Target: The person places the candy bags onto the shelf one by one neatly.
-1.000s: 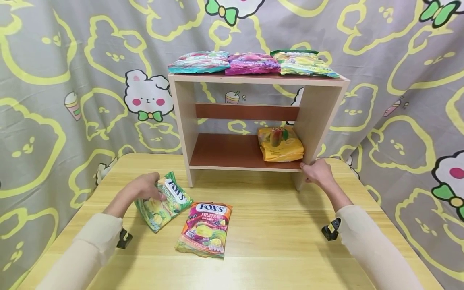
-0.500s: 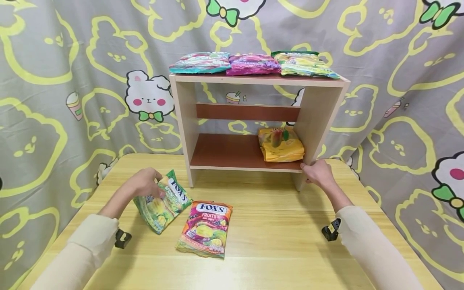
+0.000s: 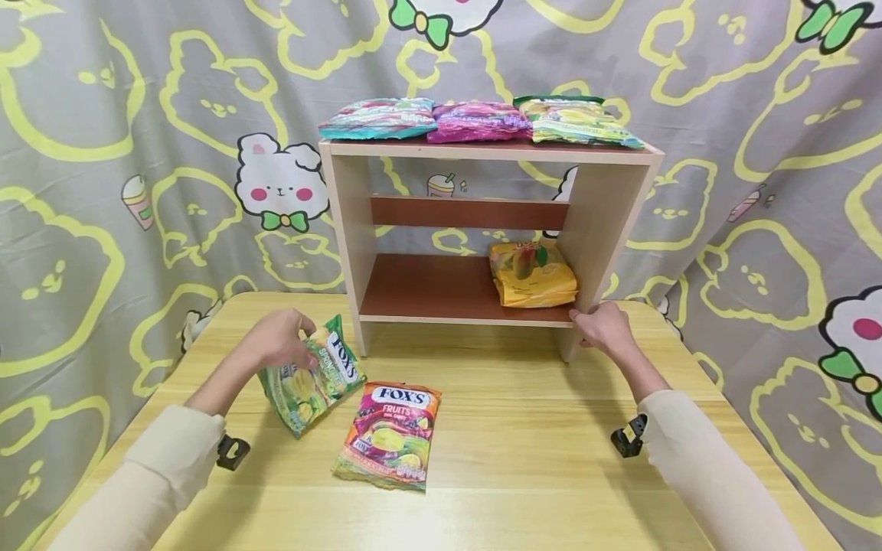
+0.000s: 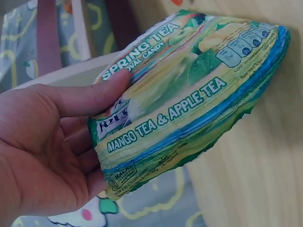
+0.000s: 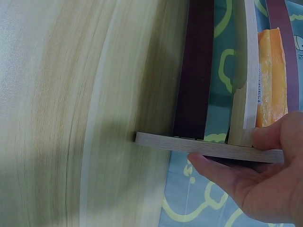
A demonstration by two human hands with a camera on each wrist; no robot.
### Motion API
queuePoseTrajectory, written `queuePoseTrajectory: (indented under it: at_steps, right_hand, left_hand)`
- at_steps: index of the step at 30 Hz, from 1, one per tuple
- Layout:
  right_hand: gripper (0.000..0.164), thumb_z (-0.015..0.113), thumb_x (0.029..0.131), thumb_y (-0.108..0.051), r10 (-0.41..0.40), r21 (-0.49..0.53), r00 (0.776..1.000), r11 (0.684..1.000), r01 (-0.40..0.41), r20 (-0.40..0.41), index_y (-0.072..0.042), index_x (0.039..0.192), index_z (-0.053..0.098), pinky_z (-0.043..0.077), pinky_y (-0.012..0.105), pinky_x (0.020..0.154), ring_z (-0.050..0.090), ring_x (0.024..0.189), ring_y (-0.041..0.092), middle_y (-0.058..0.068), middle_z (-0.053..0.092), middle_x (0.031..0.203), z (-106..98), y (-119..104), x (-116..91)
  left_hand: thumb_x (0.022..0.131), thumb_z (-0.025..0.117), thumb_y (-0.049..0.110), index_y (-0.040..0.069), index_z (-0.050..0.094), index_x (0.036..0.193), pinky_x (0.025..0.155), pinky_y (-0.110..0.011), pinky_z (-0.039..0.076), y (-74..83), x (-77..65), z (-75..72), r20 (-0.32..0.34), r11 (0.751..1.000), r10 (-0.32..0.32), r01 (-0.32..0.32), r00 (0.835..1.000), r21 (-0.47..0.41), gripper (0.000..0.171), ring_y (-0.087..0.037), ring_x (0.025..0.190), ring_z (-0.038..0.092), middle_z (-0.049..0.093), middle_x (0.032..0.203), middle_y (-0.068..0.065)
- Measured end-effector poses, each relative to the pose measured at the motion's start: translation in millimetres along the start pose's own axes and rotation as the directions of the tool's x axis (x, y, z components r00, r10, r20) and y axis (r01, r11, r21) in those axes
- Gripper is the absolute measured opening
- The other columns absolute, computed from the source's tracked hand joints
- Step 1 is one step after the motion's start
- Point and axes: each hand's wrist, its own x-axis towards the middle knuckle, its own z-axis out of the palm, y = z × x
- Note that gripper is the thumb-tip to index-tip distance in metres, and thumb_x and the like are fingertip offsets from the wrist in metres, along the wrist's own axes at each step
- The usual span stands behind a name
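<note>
My left hand grips a green Fox's Spring Tea candy bag at the left of the table. In the left wrist view the thumb lies over the bag's printed face and the other fingers go behind it. The bag is tilted, its top end raised. Right of it a red-orange Fox's Fruits candy bag lies flat. My right hand holds the right side panel of a small shelf, low down by the lower board; in the right wrist view the thumb and fingers sit on opposite faces of the panel.
Three candy bags lie along the shelf top: teal, purple and yellow-green. A yellow bag with a mango picture rests at the right end of the lower board. Behind the wooden table hangs a patterned grey curtain.
The green bag's top end has risen and tilted up a little in my left hand. My right hand and the shelf have stayed in place.
</note>
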Motion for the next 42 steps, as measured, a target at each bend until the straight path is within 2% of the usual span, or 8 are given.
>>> queuePoseTrajectory:
  at_steps: [5, 11, 21, 25, 30, 36, 40, 42]
  right_hand:
    - [0.049, 0.051, 0.091, -0.036, -0.006, -0.008, 1.0, 1.0, 0.006, -0.009, 0.011, 0.099, 0.06, 0.052, 0.026, 0.057, 0.067, 0.056, 0.016, 0.026, 0.067, 0.092, 0, 0, 1]
    - [0.047, 0.05, 0.092, -0.036, -0.013, -0.018, 1.0, 1.0, 0.013, -0.008, 0.009, 0.095, 0.062, 0.051, 0.026, 0.057, 0.067, 0.055, 0.015, 0.023, 0.068, 0.086, 0, 1, 2]
    - [0.047, 0.05, 0.092, -0.036, -0.019, -0.02, 1.0, 1.0, 0.019, -0.006, 0.009, 0.094, 0.063, 0.051, 0.026, 0.057, 0.067, 0.055, 0.016, 0.024, 0.069, 0.085, 0, 1, 2]
    - [0.045, 0.05, 0.091, -0.035, -0.02, -0.02, 1.0, 1.0, 0.02, -0.012, 0.008, 0.091, 0.063, 0.05, 0.026, 0.055, 0.066, 0.054, 0.016, 0.023, 0.069, 0.083, -1, 1, 1]
    - [0.044, 0.051, 0.091, -0.035, -0.022, -0.013, 1.0, 1.0, 0.021, -0.019, 0.008, 0.09, 0.064, 0.05, 0.026, 0.054, 0.066, 0.054, 0.015, 0.019, 0.069, 0.077, -1, 0, 2]
    - [0.046, 0.051, 0.091, -0.036, -0.008, -0.019, 1.0, 1.0, 0.008, -0.018, 0.008, 0.094, 0.065, 0.05, 0.026, 0.056, 0.066, 0.055, 0.015, 0.018, 0.069, 0.076, 0, 0, 1]
    - [0.045, 0.05, 0.092, -0.036, -0.007, -0.014, 1.0, 1.0, 0.007, -0.01, 0.007, 0.092, 0.064, 0.05, 0.027, 0.057, 0.066, 0.055, 0.015, 0.019, 0.07, 0.08, 0, 2, 1]
    - [0.044, 0.05, 0.092, -0.037, -0.009, -0.016, 1.0, 1.0, 0.008, -0.009, 0.005, 0.089, 0.065, 0.049, 0.027, 0.057, 0.066, 0.055, 0.015, 0.016, 0.069, 0.074, 0, 3, 2]
  left_hand:
    - [0.066, 0.084, 0.016, 0.003, 0.07, 0.101, 0.071, -0.045, 0.051, 15.2, -2.5, -10.4, -0.058, 0.997, 0.048, -0.045, 0.997, 0.055, 0.04, -0.025, 0.077, 0.059, 0.068, 0.096, -0.015]
    - [0.066, 0.084, 0.014, 0.006, 0.071, 0.093, 0.057, -0.033, 0.043, 37.5, -4.3, -18.3, -0.097, 0.993, 0.091, -0.083, 0.991, 0.088, 0.031, -0.018, 0.062, 0.05, 0.063, 0.073, -0.001]
    - [0.068, 0.085, 0.015, 0.004, 0.071, 0.095, 0.053, -0.028, 0.048, 78.0, 2.5, -24.0, -0.126, 0.989, 0.143, -0.137, 0.982, 0.056, 0.031, -0.014, 0.057, 0.056, 0.066, 0.075, -0.004]
    - [0.071, 0.084, 0.016, 0.002, 0.07, 0.099, 0.055, -0.028, 0.055, 92.7, 7.6, -26.4, -0.145, 0.994, 0.109, -0.11, 0.983, 0.002, 0.035, -0.014, 0.059, 0.063, 0.069, 0.082, -0.009]
    - [0.073, 0.082, 0.019, 0.003, 0.07, 0.091, 0.053, -0.027, 0.054, 113.8, 17.2, -31.2, -0.176, 0.992, 0.109, -0.117, 0.978, -0.038, 0.027, -0.015, 0.057, 0.063, 0.068, 0.076, -0.008]
    - [0.071, 0.082, 0.024, 0.006, 0.067, 0.072, 0.046, -0.027, 0.046, 135.1, 36.1, -33.0, -0.265, 0.985, 0.133, -0.157, 0.955, -0.073, 0.023, -0.013, 0.05, 0.058, 0.063, 0.058, -0.001]
    - [0.07, 0.082, 0.027, 0.008, 0.062, 0.061, 0.044, -0.026, 0.039, 145.0, 50.7, -29.9, -0.323, 0.986, 0.079, -0.12, 0.943, -0.111, 0.029, -0.014, 0.049, 0.054, 0.056, 0.051, 0.0]
    - [0.069, 0.082, 0.028, 0.009, 0.055, 0.054, 0.045, -0.028, 0.033, 148.0, 58.5, -26.7, -0.354, 0.988, 0.045, -0.095, 0.934, -0.123, 0.036, -0.016, 0.05, 0.049, 0.048, 0.047, 0.001]
